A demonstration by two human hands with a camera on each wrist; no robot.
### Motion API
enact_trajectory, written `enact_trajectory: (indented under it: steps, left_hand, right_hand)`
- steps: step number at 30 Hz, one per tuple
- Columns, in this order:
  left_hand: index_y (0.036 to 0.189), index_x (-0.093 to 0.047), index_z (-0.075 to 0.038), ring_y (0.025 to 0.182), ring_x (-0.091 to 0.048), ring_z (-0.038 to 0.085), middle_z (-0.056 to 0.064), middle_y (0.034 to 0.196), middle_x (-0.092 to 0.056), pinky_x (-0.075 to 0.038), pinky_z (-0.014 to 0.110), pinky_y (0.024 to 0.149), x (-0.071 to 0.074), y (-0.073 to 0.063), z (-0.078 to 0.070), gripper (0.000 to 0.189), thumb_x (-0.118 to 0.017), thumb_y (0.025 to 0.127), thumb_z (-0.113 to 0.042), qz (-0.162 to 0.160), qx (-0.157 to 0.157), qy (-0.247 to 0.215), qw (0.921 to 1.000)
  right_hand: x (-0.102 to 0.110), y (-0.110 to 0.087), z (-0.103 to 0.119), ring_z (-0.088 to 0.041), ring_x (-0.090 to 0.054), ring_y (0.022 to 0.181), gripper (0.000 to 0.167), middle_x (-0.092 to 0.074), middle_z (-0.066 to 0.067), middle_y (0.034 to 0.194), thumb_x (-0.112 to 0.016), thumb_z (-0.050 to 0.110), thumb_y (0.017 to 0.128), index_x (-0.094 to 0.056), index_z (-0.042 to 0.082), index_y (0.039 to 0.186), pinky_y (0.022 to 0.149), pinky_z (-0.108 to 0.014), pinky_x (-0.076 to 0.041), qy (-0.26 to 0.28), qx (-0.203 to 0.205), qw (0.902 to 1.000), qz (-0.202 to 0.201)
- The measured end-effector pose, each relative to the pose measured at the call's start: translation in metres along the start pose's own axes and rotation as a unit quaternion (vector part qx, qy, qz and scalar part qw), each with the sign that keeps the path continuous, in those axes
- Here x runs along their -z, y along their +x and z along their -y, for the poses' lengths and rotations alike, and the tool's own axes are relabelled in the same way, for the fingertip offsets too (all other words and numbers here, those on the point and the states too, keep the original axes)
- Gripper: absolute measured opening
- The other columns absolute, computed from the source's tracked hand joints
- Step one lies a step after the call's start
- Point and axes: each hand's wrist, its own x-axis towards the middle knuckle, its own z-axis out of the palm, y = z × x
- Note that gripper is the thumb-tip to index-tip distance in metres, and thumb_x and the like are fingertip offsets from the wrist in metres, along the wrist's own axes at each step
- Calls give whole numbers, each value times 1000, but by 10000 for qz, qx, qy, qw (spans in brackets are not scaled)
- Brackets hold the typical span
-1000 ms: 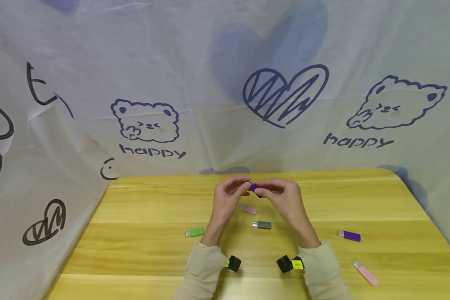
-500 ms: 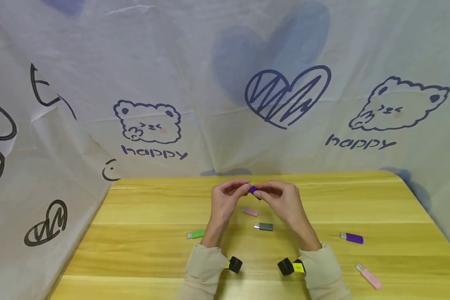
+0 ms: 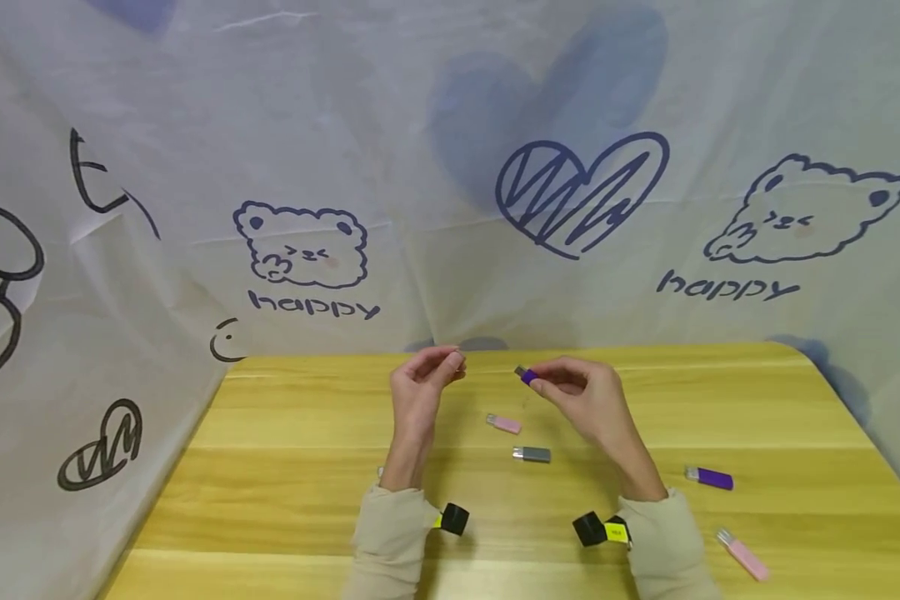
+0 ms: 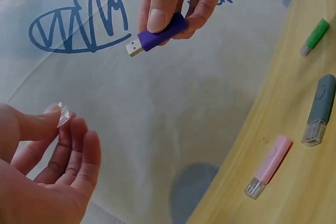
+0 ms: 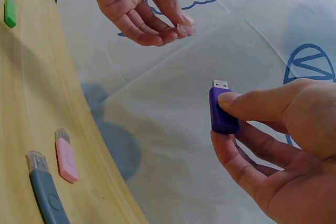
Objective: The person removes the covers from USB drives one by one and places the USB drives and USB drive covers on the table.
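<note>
My right hand (image 3: 588, 396) pinches a purple USB stick (image 5: 223, 109) between thumb and fingers above the far part of the table. Its bare metal plug (image 4: 134, 47) points toward the left hand. A small clear cap (image 4: 63, 114) is pinched by the thumb and index finger of my left hand (image 3: 422, 392), apart from the stick. In the head view the left fingers mostly hide that cap. On the table between my forearms lie a pink USB stick (image 3: 504, 423) and a grey USB stick (image 3: 532, 454), both with clear caps on.
Right of my right forearm lie another purple USB stick (image 3: 710, 477) and another pink one (image 3: 744, 554). A green USB stick (image 4: 315, 37) is mostly hidden by my left arm in the head view. Printed cloth (image 3: 450, 167) hangs behind the wooden table (image 3: 270, 483).
My hands were together at the purple USB stick; now they are apart, the left moved left with the clear cap and the right moved right with the stick, its plug uncovered.
</note>
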Motion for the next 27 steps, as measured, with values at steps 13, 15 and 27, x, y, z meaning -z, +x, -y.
enact_trajectory:
  steps: [13,15,27]
  left_hand:
    - [105,-71,10,85,-72,17,20,101,-75,-61,32,80,5,5,8,13,-71,94,3,371,373,644,9965]
    - [105,-71,9,84,-72,16,19,100,-75,-61,31,80,6,5,10,12,-70,95,3,414,376,732,9957]
    - [103,-71,10,82,-73,17,21,98,-75,-60,28,77,5,4,16,12,-72,93,4,606,555,1160,9898]
  right_hand:
    - [-8,32,-37,-29,-73,89,22,-72,-20,103,-74,5,94,-73,-6,112,70,-25,-59,-744,-1165,9902,-188]
    - [-11,43,-44,-28,-73,86,21,-71,-23,102,-74,4,93,-73,-8,111,70,-29,-60,-704,-1366,9880,-165]
    - [-27,70,-67,-25,-72,65,20,-75,-23,90,-81,5,87,-75,-10,99,58,-27,-59,-1308,-1951,9720,-37]
